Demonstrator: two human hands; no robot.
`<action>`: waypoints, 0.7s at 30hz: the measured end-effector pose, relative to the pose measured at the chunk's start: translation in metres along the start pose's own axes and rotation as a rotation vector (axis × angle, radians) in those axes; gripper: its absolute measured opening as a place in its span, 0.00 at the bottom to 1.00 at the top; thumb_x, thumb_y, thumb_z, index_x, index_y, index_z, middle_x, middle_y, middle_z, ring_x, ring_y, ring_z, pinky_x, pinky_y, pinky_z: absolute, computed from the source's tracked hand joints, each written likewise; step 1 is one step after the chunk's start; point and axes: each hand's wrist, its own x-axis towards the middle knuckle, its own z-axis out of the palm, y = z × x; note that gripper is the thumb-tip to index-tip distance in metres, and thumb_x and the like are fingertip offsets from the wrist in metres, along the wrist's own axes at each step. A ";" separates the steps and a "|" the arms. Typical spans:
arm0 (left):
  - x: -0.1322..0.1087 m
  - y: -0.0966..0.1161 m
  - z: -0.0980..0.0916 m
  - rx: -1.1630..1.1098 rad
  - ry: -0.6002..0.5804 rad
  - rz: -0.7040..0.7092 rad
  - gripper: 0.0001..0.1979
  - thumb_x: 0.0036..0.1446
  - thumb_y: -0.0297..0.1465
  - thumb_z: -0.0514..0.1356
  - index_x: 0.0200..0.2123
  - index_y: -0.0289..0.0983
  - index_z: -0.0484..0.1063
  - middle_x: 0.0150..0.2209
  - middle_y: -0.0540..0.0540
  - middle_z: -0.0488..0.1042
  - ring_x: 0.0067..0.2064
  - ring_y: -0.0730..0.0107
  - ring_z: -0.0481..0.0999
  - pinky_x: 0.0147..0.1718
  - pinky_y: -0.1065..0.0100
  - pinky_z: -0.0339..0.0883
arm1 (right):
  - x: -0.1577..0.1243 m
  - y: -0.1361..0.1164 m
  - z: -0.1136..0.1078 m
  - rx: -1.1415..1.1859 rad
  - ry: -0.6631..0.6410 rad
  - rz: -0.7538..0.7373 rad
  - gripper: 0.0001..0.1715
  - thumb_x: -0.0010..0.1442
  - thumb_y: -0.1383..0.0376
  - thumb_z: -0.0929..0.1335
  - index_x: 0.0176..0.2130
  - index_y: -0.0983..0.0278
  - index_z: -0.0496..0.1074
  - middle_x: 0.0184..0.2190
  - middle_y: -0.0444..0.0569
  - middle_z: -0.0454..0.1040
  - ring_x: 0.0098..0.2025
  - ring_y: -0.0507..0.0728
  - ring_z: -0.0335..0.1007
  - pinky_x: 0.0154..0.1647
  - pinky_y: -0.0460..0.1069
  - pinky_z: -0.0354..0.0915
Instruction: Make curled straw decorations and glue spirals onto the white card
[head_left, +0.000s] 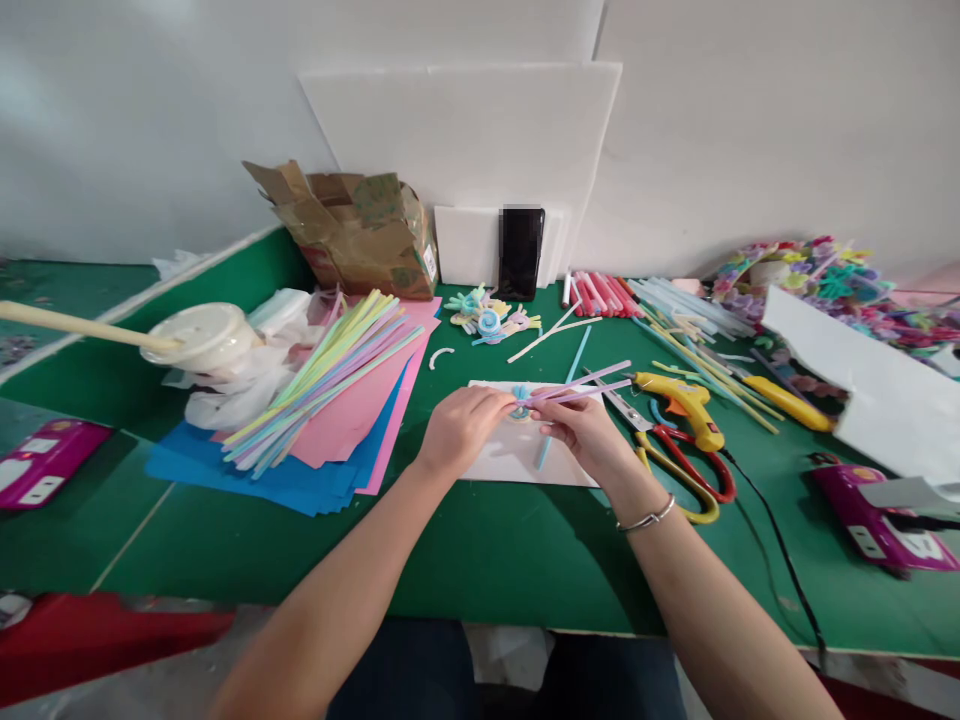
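Over a white sheet (495, 460), my left hand (463, 428) and my right hand (592, 432) meet, fingers pinched together. Between them are lilac pipe cleaners (600, 388), whose loose ends stick out to the right above my right hand. A small blue curled piece (520, 394) shows at the fingertips of both hands; whether it is joined to the lilac stems, I cannot tell. A light blue pipe cleaner (576, 352) slants across the sheet, partly behind my right hand. Scissors with red and yellow handles (694, 480) lie just right of that hand.
A yellow glue gun (686, 400) with a black cord is by the scissors. At left, pipe cleaners (330, 375) lie over pink and blue sheets (300, 485). Behind are a torn cardboard box (367, 235), a phone (520, 255), finished pastel pieces (487, 318) and pink sticks (604, 295).
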 end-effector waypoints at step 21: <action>0.014 -0.004 -0.006 -1.664 -0.549 -1.326 0.07 0.51 0.24 0.56 0.22 0.33 0.67 0.16 0.54 0.54 0.15 0.83 0.47 0.12 0.76 0.44 | 0.000 -0.005 -0.002 -0.178 -0.116 -0.171 0.12 0.39 0.60 0.77 0.27 0.62 0.78 0.25 0.44 0.77 0.29 0.50 0.74 0.28 0.43 0.71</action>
